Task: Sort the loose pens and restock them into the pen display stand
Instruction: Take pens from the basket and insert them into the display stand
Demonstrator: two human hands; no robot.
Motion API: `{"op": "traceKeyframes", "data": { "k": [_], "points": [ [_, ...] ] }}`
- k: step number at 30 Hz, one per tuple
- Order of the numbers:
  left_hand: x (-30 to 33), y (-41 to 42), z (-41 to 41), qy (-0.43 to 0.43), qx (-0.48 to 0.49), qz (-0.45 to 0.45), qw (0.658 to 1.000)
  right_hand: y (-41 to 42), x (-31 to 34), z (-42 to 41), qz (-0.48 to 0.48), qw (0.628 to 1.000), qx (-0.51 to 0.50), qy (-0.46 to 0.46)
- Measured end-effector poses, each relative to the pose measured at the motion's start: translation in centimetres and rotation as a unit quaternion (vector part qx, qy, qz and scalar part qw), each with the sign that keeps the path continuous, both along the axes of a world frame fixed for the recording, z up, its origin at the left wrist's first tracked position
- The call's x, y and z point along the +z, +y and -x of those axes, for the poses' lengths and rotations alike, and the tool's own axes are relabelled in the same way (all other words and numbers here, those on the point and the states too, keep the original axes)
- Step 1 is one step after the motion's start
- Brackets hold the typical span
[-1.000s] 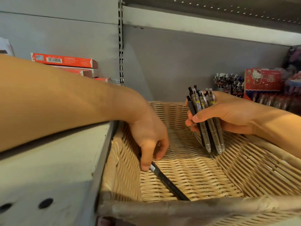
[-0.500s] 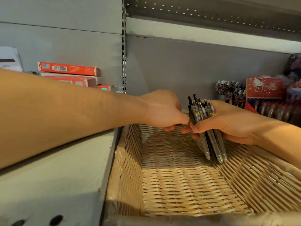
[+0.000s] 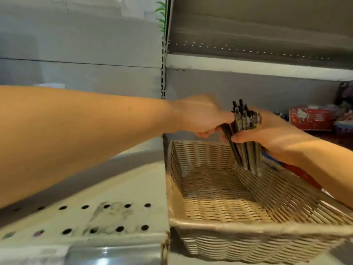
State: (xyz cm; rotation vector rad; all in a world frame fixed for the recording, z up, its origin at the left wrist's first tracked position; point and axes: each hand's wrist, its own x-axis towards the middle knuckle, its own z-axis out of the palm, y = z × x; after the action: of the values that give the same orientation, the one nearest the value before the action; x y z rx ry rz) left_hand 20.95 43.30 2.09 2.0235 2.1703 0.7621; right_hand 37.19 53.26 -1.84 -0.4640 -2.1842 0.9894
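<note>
The right hand [image 3: 267, 134] grips a bundle of pens [image 3: 246, 131] upright above the far edge of the wicker basket [image 3: 219, 224]. The left hand [image 3: 202, 115] has its fingers curled round a black pen [image 3: 232, 144], touching the bundle. The basket floor lies bare on the shelf [image 3: 114, 188].

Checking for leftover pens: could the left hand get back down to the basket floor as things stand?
Probably yes. The left hand, gripping a dark pen, sits right above the open wicker basket; nothing blocks the drop.
</note>
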Motion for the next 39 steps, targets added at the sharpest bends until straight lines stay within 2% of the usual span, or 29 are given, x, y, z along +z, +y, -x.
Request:
{"op": "traceKeyframes", "data": {
  "k": [2,4,6,9,11,13,15,17,21,26,29,33,35,36,39],
  "points": [
    [1.3,-2.2,-0.3,-0.043,-0.007,-0.07,0.997,-1.7,1.4,0.5,0.039,0.999,0.018,0.03],
    [2.2,-4.8,0.1,-0.041,0.001,-0.13,0.991,-3.7,2.7,1.3,0.05,0.997,0.037,0.055],
    [2.7,-7.4,0.4,-0.037,-0.004,-0.158,0.987,-6.1,3.8,2.3,0.056,0.994,0.066,0.071],
    [3.6,-11.1,0.7,-0.083,0.02,-0.231,0.969,-9.3,5.0,4.5,0.086,0.985,0.107,0.103],
    [3.8,-12.8,1.4,-0.038,0.061,-0.335,0.939,-11.3,5.7,5.9,0.126,0.974,0.135,0.132],
    [4.0,-14.1,1.6,-0.059,0.056,-0.428,0.9,-13.2,6.3,7.3,0.156,0.963,0.158,0.156],
    [4.5,-14.9,1.4,-0.144,0.006,-0.428,0.892,-14.9,6.3,8.7,0.156,0.957,0.181,0.166],
    [4.3,-15.1,1.0,-0.203,-0.026,-0.39,0.898,-16.4,5.5,9.9,0.155,0.951,0.206,0.171],
    [2.8,-15.3,1.4,-0.193,0.006,-0.372,0.908,-17.4,3.4,11.2,0.162,0.953,0.202,0.161],
    [2.0,-15.2,2.5,-0.18,0.0,-0.369,0.912,-17.4,1.5,11.6,0.156,0.958,0.198,0.14],
    [1.7,-15.0,2.4,-0.162,0.0,-0.364,0.917,-17.6,0.1,11.1,0.179,0.955,0.219,0.085],
    [1.9,-15.7,1.1,-0.192,-0.01,-0.358,0.914,-18.4,0.1,9.9,0.16,0.964,0.188,0.098],
    [1.5,-16.6,0.4,-0.255,-0.026,-0.366,0.895,-19.3,0.3,8.6,0.172,0.961,0.166,0.137],
    [1.1,-17.5,-0.2,-0.303,-0.034,-0.381,0.873,-19.7,0.4,8.0,0.199,0.953,0.162,0.161],
    [-1.9,-21.5,-3.3,-0.405,-0.017,-0.48,0.778,-21.9,0.6,5.4,0.307,0.898,0.206,0.237]
  ]
}}
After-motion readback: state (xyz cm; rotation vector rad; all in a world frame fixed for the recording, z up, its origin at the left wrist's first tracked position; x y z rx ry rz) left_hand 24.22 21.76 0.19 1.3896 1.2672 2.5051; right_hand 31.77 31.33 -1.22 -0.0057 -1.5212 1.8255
